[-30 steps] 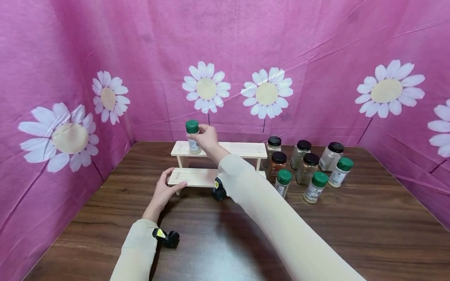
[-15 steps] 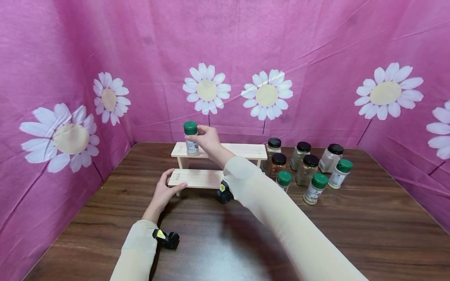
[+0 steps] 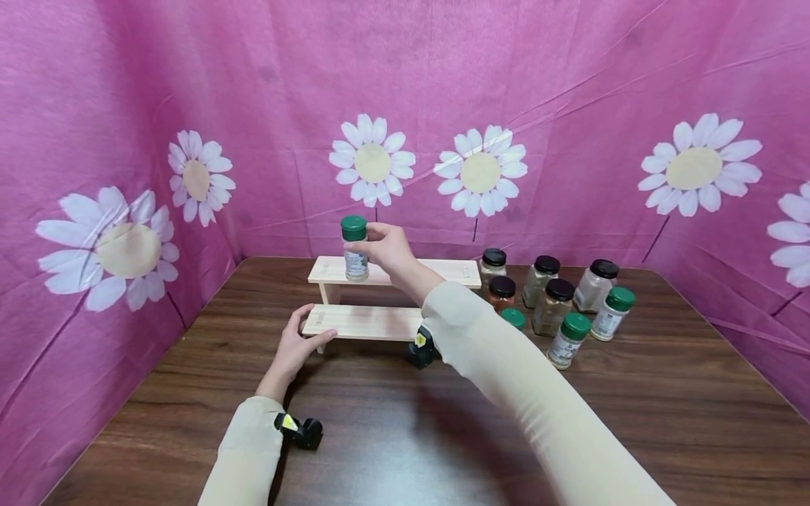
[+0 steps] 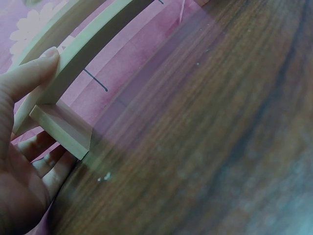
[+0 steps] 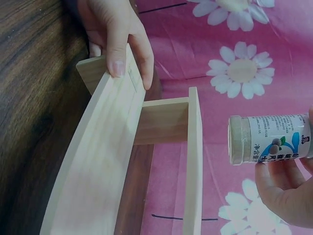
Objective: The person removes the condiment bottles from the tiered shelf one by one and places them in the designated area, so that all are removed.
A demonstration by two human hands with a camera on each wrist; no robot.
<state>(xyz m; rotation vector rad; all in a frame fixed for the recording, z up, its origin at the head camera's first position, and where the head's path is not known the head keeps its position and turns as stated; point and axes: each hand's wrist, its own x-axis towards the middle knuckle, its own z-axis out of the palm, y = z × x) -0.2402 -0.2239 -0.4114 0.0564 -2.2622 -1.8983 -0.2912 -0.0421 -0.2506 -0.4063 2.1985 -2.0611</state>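
Note:
My right hand [image 3: 394,249] holds a spice jar [image 3: 356,254] with a green lid, upright at the left half of a two-tier wooden shelf rack [image 3: 363,321]. In the right wrist view, a gap shows between the base of the spice jar [image 5: 235,140] and the upper board [image 5: 194,156]. My left hand [image 3: 300,346] grips the left end of the lower board, thumb on its top front edge. From the left wrist view, the left hand's fingers [image 4: 49,164] reach past the rack's side leg [image 4: 66,129].
To the right of the rack stand several jars with black lids [image 3: 553,303] and several with green lids [image 3: 567,339]. The right sleeve [image 3: 506,372] crosses in front of the rack's right part. A pink cloth [image 3: 569,84] with daisies hangs behind the wooden table [image 3: 380,436].
My right hand shifted the spice jar slightly left at first, then back to the right along the upper board. The left hand has kept its grip on the rack.

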